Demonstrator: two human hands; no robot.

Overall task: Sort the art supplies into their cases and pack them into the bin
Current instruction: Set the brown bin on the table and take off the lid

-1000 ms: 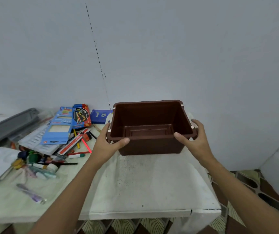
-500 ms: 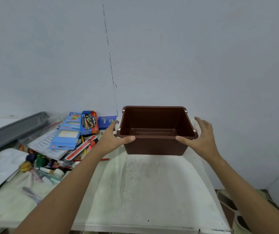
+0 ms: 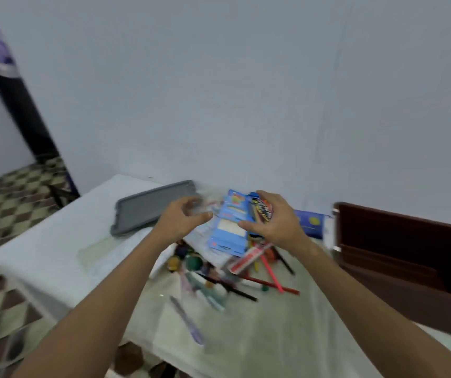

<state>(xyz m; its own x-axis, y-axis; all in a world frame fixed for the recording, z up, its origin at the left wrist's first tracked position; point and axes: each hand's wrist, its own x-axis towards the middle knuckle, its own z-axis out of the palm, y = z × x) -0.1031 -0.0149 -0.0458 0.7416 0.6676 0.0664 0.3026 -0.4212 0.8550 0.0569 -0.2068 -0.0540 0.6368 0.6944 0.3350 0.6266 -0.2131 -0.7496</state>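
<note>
Both hands over the pile of art supplies on a white-covered table against a pale wall.

The white cloth-covered table (image 3: 55, 257) stands in a room with checkered floor tiles (image 3: 9, 192). At its right edge sits the dark brown plastic bin (image 3: 409, 263); its inside is too blurred to read. A flat grey plastic lid (image 3: 150, 211) lies near the far edge. The right hand (image 3: 273, 222) curls its fingers around a dark pencil box (image 3: 259, 211), beside a light blue card pack (image 3: 229, 227). The left hand (image 3: 180, 222) hovers with fingers loosely bent; whether it pinches anything cannot be told. Loose pencils and paint tubes (image 3: 232, 279) lie mid-table.
</note>
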